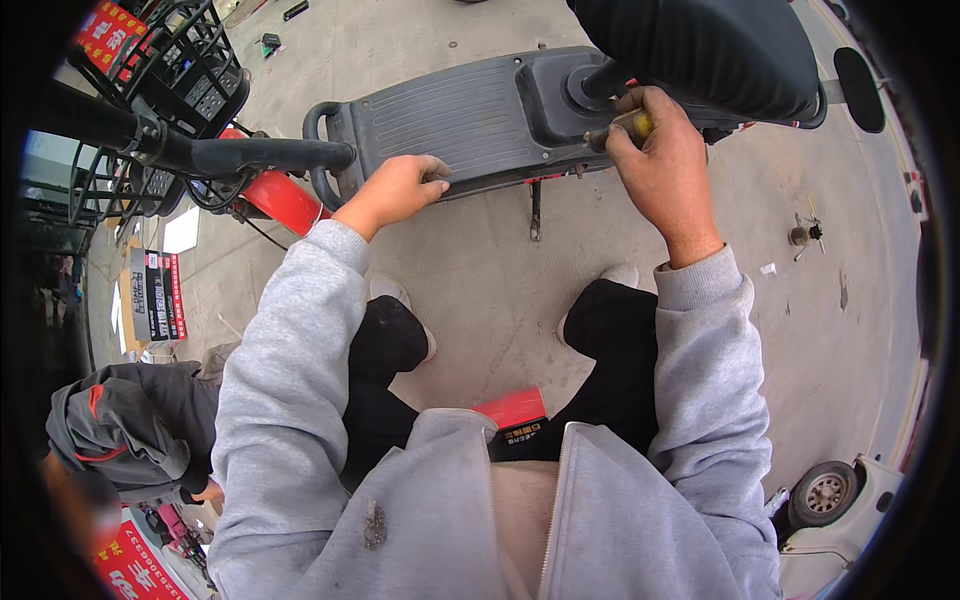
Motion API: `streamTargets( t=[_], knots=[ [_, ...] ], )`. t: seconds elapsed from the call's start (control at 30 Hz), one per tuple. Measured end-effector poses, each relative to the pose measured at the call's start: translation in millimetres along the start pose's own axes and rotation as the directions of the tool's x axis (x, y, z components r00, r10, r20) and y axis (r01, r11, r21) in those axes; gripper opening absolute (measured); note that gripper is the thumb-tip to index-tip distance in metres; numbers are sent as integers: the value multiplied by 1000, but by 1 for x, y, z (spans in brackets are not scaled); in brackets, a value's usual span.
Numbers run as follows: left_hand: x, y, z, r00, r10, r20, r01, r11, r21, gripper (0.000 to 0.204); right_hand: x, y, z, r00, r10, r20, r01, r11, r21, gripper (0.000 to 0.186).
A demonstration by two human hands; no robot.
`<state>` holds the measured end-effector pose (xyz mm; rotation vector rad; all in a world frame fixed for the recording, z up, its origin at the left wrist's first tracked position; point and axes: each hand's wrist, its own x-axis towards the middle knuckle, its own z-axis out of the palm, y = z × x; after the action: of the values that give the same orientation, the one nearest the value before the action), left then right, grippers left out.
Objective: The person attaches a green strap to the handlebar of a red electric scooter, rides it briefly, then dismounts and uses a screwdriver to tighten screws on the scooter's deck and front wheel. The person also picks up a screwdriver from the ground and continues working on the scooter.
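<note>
A grey electric scooter stands crosswise in front of me, with its ribbed plastic footboard (450, 115) nearest my hands. My left hand (400, 190) rests at the footboard's near edge, its fingers loosely stretched and nothing in them. Over the raised rear part of the board, just below the black saddle (710, 50), my right hand (660, 155) is closed round a yellow-handled screwdriver (636, 124). The screwdriver points left toward the board's near rim; its tip is hard to make out. A kickstand (536, 210) hangs under the board.
At the left are the handlebar stem (270, 155), a red fender (280, 200) and black wire baskets (190, 70). A printed carton (158, 295) stands on the floor. Lower left, another person in a grey jacket (130, 430) crouches. Small metal parts (805, 234) lie at the right, near a vehicle's wheel (825, 493).
</note>
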<state>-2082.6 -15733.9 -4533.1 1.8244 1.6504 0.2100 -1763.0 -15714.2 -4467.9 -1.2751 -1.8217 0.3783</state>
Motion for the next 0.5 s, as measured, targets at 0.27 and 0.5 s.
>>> streamTargets(
  t=[0.27,0.5],
  knots=[
    [115,40,80,951,263,-162,-255,964,68,20,8,-18,-31,983,178,45,-181,980,83,22],
    [181,23,119,899,318,-303,-247,936,250,9,7,12,-27,956,286,61,-284,958,-40,22]
  ],
)
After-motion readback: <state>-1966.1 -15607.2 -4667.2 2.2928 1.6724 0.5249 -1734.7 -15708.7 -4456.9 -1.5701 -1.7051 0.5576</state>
